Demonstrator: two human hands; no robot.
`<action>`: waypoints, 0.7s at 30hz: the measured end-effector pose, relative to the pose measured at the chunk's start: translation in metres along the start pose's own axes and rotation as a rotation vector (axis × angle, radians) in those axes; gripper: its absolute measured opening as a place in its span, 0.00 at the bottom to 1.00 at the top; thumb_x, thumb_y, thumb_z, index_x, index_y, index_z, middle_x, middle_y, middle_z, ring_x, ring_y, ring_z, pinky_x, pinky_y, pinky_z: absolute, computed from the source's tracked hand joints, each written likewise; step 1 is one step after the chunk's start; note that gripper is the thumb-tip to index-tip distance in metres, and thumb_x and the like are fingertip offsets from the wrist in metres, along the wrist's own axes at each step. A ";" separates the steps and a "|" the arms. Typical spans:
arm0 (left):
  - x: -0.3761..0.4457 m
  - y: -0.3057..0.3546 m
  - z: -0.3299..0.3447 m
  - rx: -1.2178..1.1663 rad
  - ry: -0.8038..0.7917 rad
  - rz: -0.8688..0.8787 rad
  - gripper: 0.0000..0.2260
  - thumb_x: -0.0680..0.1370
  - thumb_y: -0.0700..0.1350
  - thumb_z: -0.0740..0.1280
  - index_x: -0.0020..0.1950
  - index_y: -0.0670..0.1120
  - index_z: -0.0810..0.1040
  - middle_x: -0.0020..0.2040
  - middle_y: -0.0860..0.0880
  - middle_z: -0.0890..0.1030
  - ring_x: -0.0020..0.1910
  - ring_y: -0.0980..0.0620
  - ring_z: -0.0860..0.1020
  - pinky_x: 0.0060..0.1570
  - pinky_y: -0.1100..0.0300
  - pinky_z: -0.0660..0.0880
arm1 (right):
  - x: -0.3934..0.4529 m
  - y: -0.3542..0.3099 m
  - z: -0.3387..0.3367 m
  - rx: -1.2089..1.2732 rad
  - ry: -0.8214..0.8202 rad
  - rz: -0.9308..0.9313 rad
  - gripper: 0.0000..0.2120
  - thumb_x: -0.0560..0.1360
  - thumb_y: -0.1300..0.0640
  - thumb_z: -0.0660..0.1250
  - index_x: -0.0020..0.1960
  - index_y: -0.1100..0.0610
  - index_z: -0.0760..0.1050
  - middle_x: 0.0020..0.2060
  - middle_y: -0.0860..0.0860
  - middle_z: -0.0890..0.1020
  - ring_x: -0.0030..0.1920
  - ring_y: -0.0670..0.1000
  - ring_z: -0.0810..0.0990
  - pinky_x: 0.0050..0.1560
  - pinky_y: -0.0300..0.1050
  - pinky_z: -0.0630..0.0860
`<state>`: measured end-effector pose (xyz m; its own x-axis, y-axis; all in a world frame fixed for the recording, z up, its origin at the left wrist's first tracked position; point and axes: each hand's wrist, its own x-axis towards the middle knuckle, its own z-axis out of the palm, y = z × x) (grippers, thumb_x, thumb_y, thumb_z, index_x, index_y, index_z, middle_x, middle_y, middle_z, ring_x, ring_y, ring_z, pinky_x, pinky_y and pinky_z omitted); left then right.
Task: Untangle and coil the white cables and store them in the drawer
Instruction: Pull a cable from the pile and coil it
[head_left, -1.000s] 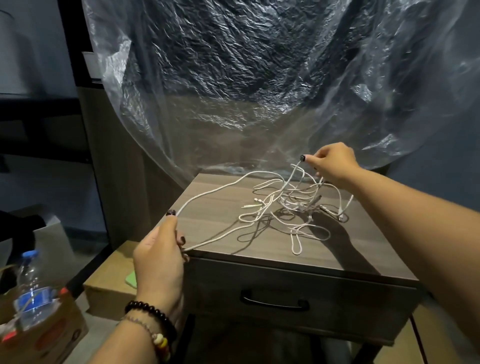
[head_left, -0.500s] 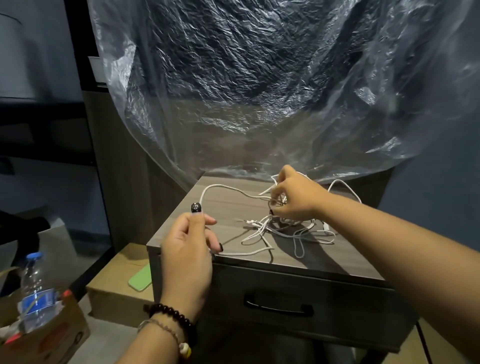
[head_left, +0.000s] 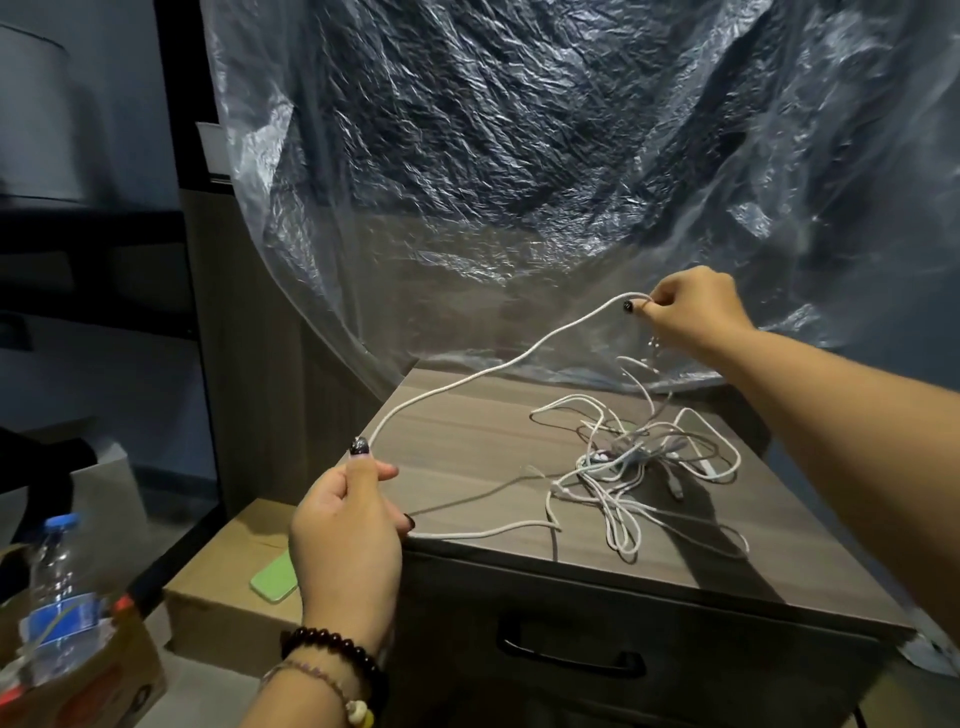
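A tangle of white cables (head_left: 631, 467) lies on the top of a grey wooden cabinet (head_left: 467, 431), toward its right side. One thicker white cable (head_left: 483, 371) runs in an arc through the air between my hands. My left hand (head_left: 348, 525) grips it at the cabinet's front left corner, and the cable's tail trails from that fist along the front edge. My right hand (head_left: 691, 309) pinches the same cable high above the back right of the top. The drawer (head_left: 649, 649) below, with a black handle (head_left: 571, 657), is closed.
Crinkled clear plastic sheeting (head_left: 519, 156) hangs behind the cabinet. A cardboard box (head_left: 228, 592) with a green phone (head_left: 275, 577) on it sits on the floor at the left. Another box (head_left: 104, 680) with a water bottle (head_left: 57, 597) is at the lower left.
My right hand has risen from the tangle and moved back and right, drawing one cable out into an arc. My left hand keeps its grip at the front left corner.
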<state>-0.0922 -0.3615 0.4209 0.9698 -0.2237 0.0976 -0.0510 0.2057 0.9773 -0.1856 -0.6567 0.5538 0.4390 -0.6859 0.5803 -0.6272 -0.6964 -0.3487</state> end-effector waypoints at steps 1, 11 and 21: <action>0.002 0.000 0.001 -0.011 0.015 -0.013 0.12 0.81 0.45 0.58 0.44 0.46 0.80 0.29 0.47 0.76 0.31 0.52 0.73 0.32 0.60 0.69 | 0.002 -0.002 -0.003 -0.004 0.022 0.011 0.15 0.74 0.46 0.70 0.36 0.56 0.79 0.33 0.57 0.80 0.41 0.60 0.78 0.41 0.48 0.75; -0.005 0.007 0.022 -0.110 -0.262 -0.050 0.28 0.76 0.37 0.68 0.73 0.51 0.64 0.61 0.55 0.71 0.59 0.56 0.73 0.54 0.59 0.74 | -0.073 -0.057 -0.044 0.499 -0.193 0.043 0.15 0.76 0.53 0.69 0.37 0.63 0.82 0.24 0.53 0.78 0.22 0.45 0.74 0.27 0.34 0.71; -0.054 0.005 0.046 0.090 -0.583 0.228 0.08 0.79 0.44 0.63 0.48 0.53 0.82 0.48 0.51 0.84 0.48 0.58 0.79 0.50 0.64 0.74 | -0.228 -0.034 -0.054 0.769 -0.496 0.148 0.12 0.80 0.60 0.59 0.43 0.61 0.79 0.30 0.53 0.78 0.31 0.50 0.80 0.32 0.39 0.74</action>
<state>-0.1561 -0.3918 0.4289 0.6437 -0.6716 0.3669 -0.2856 0.2340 0.9293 -0.2989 -0.4655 0.4729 0.7246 -0.6675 0.1713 -0.1774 -0.4209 -0.8896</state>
